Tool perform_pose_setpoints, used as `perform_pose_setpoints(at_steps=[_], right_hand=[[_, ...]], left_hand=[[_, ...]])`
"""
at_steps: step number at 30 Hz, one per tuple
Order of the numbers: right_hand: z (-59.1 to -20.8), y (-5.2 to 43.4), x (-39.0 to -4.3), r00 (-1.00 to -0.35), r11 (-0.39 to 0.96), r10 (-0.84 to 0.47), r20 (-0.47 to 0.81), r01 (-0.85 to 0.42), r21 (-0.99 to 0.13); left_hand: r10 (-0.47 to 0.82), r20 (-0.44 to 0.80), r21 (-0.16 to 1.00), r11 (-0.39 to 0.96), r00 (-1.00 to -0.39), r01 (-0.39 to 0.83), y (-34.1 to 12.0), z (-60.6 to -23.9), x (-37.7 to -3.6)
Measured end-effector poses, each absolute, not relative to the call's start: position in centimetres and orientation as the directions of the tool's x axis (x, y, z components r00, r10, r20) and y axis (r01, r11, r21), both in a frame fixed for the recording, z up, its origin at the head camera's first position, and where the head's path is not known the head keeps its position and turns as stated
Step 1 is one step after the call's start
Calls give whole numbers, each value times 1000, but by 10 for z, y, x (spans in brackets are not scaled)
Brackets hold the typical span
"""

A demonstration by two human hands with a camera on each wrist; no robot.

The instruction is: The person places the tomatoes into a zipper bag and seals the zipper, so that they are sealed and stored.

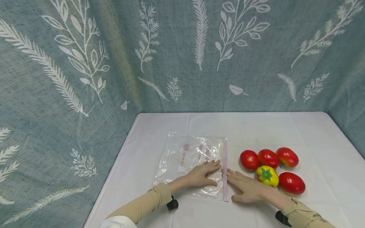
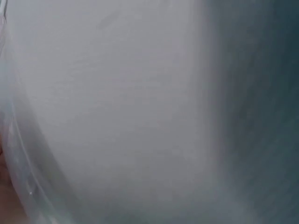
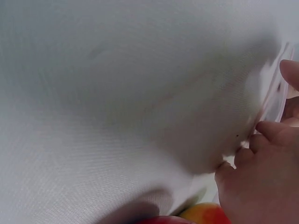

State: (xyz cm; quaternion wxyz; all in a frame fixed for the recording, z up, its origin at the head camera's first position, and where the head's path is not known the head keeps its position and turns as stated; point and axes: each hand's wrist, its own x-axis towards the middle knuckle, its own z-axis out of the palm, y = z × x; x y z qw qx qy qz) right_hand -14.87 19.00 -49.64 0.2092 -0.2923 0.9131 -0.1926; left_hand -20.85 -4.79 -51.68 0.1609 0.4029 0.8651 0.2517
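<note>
Flat on the white tablecloth (image 1: 285, 133), a flimsy, slippery clear plastic zip bag (image 1: 191, 158) lies under the spread left hand (image 1: 203, 174), the open right hand (image 1: 245, 189) touching its stiffer pink seal strip (image 1: 225, 167), likely the surest grip.

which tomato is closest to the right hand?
The yellow tomato with the green star-shaped stem, right beside the right hand. The other four are red and sit farther off.

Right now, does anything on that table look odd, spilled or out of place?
Nothing is spilled or damaged. The one oddity is a yellow tomato with a green star-shaped top lying among four red tomatoes. The clear zip bag lies flat but crinkled, with the left hand resting on it and the right hand at its pink zip edge.
</note>
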Motion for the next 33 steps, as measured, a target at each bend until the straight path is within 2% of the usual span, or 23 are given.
perform_pose_setpoints(at_steps=[15,26,33], right_hand=[[-496,191,-148,-722,728,-650,-237,-503,-465],[-499,191,-147,-716,720,-661,-224,-522,-457],[-500,190,-147,-725,742,-640,-256,-496,-451]], left_hand=[[744,33,657,487,-668,575,-51,-524,-209],[635,56,846,379,-770,374,-54,-514,-206],[595,88,873,340,-799,350,-58,-509,-208]])
